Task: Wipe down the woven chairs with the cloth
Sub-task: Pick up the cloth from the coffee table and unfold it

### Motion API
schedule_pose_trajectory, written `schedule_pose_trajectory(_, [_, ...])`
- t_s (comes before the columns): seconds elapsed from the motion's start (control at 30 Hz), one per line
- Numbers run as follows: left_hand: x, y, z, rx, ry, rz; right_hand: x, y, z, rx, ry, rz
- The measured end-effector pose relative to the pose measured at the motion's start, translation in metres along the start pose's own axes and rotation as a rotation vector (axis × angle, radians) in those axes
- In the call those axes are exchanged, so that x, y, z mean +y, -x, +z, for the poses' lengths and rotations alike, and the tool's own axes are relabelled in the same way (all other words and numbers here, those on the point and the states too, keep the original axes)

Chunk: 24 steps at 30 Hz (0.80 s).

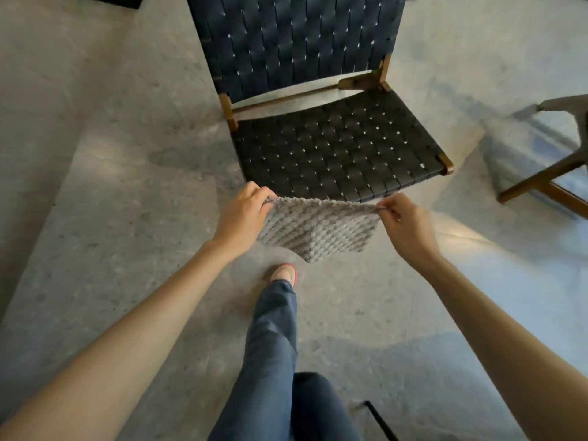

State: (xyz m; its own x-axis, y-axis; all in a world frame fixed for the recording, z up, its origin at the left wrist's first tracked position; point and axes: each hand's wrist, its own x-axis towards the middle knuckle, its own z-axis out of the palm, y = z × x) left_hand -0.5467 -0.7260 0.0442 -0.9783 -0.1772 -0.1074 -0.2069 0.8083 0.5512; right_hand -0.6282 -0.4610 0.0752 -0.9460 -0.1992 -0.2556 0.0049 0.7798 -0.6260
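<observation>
A low chair with a dark woven seat [337,151] and a dark woven backrest [296,39] on a wooden frame stands on the floor ahead of me. I hold a grey textured cloth [318,229] stretched out in the air just in front of the seat's near edge. My left hand [245,214] grips the cloth's left top corner. My right hand [404,221] pinches its right top corner. The cloth hangs down between them, its lower corner drooping above my foot.
Part of a second chair's wooden frame [547,176] shows at the right edge. My leg in blue jeans [273,338] and a slipper [283,273] stand on the grey speckled floor [127,218]. A thin dark bar [380,420] lies near the bottom.
</observation>
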Motion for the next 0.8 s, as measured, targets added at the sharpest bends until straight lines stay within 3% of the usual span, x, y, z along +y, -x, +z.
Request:
schedule_pose_trajectory(0.17, [-0.005, -0.084, -0.005, 0.078, 0.025, 0.003, -0.017, -0.089, -0.003, 0.076, -0.067, 0.044])
schedule_pose_trajectory(0.3, [-0.004, -0.121, -0.009, 0.157, 0.062, 0.019, -0.024, -0.131, -0.008, 0.131, -0.126, -0.031])
schedule_pose_trajectory(0.4, [-0.005, -0.129, 0.002, 0.192, 0.049, -0.028, -0.014, -0.15, -0.005, 0.044, -0.11, -0.057])
schedule_pose_trajectory(0.6, [-0.015, -0.113, 0.064, 0.062, -0.03, -0.094, 0.045, -0.172, 0.027, -0.152, -0.045, -0.016])
schedule_pose_trajectory(0.8, [-0.022, -0.1, 0.136, 0.003, -0.027, -0.227, 0.119, -0.185, 0.065, -0.284, 0.122, -0.132])
